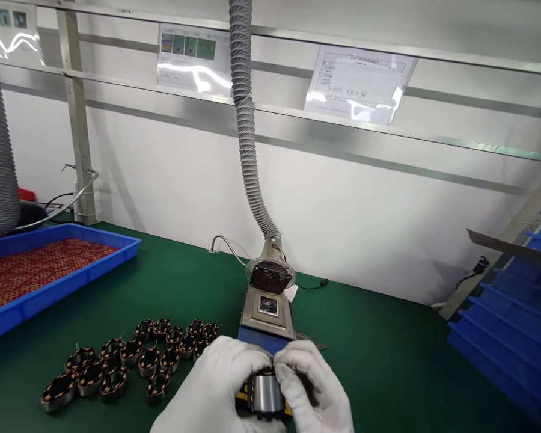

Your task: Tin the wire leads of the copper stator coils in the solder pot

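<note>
A motor stator (267, 394), a shiny steel ring with dark ends, is held between my two white-gloved hands at the bottom centre. My left hand (216, 385) curls around its left side, thumb near the upper edge. My right hand (313, 382) is closed at its upper right, with thumb and fingertips pinched together. Whatever lies between those tips is hidden. Just beyond my hands stands a blue and metal soldering pot (268, 316) with a fume hood. Several similar stators (149, 359), with black ends and copper windings, stand on the green mat to the left.
A blue tray (130, 245) holding a red patterned layer lies at the left. Stacked blue trays (505, 337) rise at the right edge. A grey ribbed duct (247, 144) drops to the hood. Papers (360, 84) hang from the rails above the green bench mat (379, 349).
</note>
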Demonstrator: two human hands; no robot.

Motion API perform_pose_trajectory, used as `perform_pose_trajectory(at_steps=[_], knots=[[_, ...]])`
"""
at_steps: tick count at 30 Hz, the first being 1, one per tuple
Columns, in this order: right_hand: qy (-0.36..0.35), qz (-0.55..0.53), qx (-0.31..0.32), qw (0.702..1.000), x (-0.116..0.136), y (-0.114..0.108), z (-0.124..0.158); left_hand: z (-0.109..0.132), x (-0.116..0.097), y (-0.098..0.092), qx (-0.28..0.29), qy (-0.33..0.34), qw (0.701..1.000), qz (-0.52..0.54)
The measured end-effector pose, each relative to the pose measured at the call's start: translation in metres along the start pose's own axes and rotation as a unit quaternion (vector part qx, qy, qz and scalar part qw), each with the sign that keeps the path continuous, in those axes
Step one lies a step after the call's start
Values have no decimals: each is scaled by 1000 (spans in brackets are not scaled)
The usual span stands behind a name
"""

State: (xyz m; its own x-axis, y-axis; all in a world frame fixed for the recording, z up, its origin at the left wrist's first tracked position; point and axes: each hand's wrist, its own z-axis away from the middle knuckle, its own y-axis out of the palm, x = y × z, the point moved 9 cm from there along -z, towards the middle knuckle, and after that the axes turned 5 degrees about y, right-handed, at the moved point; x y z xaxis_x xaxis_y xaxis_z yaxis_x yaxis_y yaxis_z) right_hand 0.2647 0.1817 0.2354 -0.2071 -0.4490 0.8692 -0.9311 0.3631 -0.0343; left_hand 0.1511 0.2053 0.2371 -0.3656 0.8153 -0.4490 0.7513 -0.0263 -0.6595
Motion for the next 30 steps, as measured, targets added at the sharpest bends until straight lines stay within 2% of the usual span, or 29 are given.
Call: perform_pose_trajectory(at_steps=[4, 6, 7, 9, 11, 13, 15, 17, 20, 21, 23, 25, 26, 27, 30], knots=[[-33, -105, -77, 991, -5, -34, -6, 6, 7, 6, 16, -12, 998, 52], [-4, -159, -104, 982, -12, -41, -8, 7, 8, 1, -4, -14, 999, 43], [37, -167, -100, 980, -19, -36, -8, 7, 7, -4, -26, -12, 999, 29], [138, -194, -37, 970, -31, -10, -6, 7, 2, -14, -74, 6, 997, -16], [214, -258, 57, 940, -37, 26, 0, 6, -5, -21, -110, 34, 991, -63], [253, -327, 112, 903, -40, 49, 5, 4, -5, -25, -114, 33, 990, -72], [271, -375, 122, 878, -45, 57, 7, 1, -4, -28, -104, 35, 993, -37], [276, -399, 124, 866, -50, 58, 8, -2, -6, -33, -100, 65, 993, 20], [303, -399, 156, 851, -56, 63, 13, 1, -7, -49, -160, 111, 978, 80], [311, -397, 174, 846, -57, 66, 16, 3, -2, -53, -180, 103, 974, 96], [321, -393, 204, 837, -56, 69, 19, 10, 19, -59, -227, 30, 961, 154], [321, -395, 210, 835, -55, 68, 19, 20, 43, -62, -277, -74, 926, 247], [320, -394, 206, 837, -55, 65, 18, 24, 51, -59, -280, -117, 907, 292], [318, -391, 202, 840, -55, 63, 17, 24, 55, -55, -265, -147, 895, 327], [302, -369, 190, 858, -55, 58, 14, 11, 40, -30, -136, -171, 896, 388]])
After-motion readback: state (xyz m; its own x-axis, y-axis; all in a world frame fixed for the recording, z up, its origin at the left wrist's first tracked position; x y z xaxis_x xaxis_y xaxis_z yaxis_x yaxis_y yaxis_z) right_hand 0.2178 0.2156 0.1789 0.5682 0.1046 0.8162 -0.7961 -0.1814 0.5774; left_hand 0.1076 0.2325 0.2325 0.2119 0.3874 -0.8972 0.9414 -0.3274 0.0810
